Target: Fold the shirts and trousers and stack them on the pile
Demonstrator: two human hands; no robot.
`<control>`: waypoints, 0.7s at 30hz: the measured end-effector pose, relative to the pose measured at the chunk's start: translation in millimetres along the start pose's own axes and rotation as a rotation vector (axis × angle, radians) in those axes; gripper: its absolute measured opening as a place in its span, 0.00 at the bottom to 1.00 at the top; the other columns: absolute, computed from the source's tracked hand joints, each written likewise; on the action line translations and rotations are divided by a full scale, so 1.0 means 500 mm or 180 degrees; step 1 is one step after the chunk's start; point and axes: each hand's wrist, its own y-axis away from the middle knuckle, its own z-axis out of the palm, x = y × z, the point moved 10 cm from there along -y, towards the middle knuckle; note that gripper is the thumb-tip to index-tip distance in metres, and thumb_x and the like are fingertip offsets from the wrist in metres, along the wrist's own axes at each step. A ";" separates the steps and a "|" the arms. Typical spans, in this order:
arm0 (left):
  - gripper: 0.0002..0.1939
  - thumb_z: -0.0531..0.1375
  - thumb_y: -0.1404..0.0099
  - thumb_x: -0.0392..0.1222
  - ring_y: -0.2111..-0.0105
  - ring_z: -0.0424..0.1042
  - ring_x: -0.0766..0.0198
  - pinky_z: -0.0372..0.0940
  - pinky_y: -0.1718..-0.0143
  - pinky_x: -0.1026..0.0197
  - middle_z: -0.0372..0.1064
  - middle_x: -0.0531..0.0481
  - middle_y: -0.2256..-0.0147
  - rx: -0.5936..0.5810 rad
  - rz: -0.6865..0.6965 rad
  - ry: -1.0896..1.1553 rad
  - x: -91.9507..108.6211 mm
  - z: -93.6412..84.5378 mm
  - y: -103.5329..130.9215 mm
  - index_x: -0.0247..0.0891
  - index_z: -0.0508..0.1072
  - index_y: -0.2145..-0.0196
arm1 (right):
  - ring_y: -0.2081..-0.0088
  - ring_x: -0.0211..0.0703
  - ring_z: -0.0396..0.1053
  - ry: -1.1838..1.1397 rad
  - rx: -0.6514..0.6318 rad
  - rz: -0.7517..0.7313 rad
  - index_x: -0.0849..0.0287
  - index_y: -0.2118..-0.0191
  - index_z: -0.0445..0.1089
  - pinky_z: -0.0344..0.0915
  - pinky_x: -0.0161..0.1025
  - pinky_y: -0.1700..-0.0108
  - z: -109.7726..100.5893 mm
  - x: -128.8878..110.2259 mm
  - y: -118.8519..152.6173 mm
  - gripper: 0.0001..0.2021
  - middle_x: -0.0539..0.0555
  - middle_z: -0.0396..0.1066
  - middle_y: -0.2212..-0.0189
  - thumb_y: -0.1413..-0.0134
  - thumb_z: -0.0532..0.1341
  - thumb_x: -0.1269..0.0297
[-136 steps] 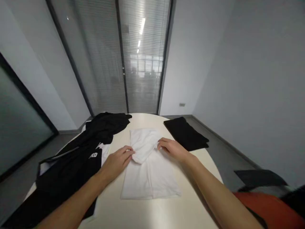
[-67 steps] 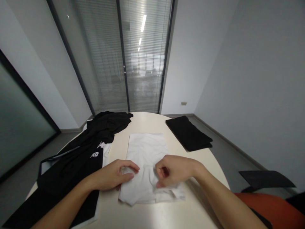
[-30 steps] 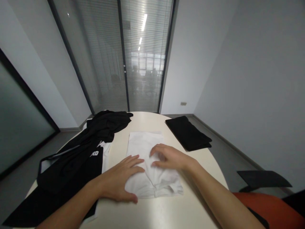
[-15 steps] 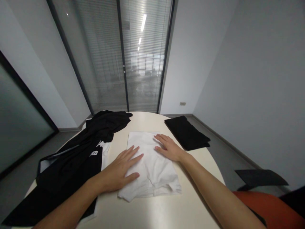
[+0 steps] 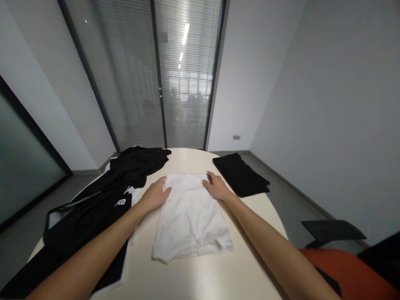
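Observation:
A folded white garment (image 5: 190, 216) lies on the table, its near edge creased and uneven. My left hand (image 5: 155, 194) is at its far left corner, thumb over the cloth and fingers curled at the side edge. At the far right corner, my right hand (image 5: 218, 186) holds the edge in the same way, with the thumb on top. The fingertips of both hands are partly hidden. Left of the garment, a heap of black clothing (image 5: 93, 216) with white lettering and white trim spreads under my left forearm.
A folded black garment (image 5: 240, 175) rests at the right side of the round, cream table (image 5: 187, 156). An orange chair (image 5: 340, 266) with a black armrest (image 5: 334, 230) stands at the lower right. Behind the table are a glass partition with blinds (image 5: 184, 104) and pale walls.
Both hands were spread flat on the white garment. The left has moved up and left to the far left corner; the right has shifted to the far right corner, fingers curled.

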 end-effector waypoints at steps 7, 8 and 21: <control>0.17 0.58 0.35 0.47 0.66 0.76 0.55 0.66 0.66 0.61 0.77 0.40 0.67 0.0180 -0.0726 0.0680 -0.077 0.005 -0.108 0.29 0.75 0.58 | 0.57 0.45 0.74 -0.0937 0.0553 0.0494 0.62 0.40 0.66 0.66 0.42 0.50 0.001 0.043 -0.046 0.24 0.59 0.77 0.57 0.41 0.59 0.61; 0.17 0.57 0.34 0.49 0.73 0.74 0.57 0.63 0.73 0.62 0.74 0.43 0.74 0.0118 -0.0802 0.0751 -0.081 0.011 -0.114 0.31 0.76 0.64 | 0.59 0.44 0.74 -0.0967 0.0557 0.0495 0.63 0.42 0.68 0.67 0.41 0.52 0.001 0.044 -0.049 0.23 0.58 0.77 0.59 0.41 0.59 0.62; 0.20 0.64 0.40 0.41 0.86 0.56 0.71 0.46 0.84 0.69 0.59 0.60 0.84 0.0129 -0.1298 0.1647 -0.112 0.044 -0.148 0.31 0.71 0.50 | 0.74 0.40 0.67 -0.1253 0.0822 0.0452 0.58 0.60 0.71 0.61 0.35 0.69 -0.023 0.068 -0.056 0.12 0.50 0.71 0.76 0.42 0.58 0.57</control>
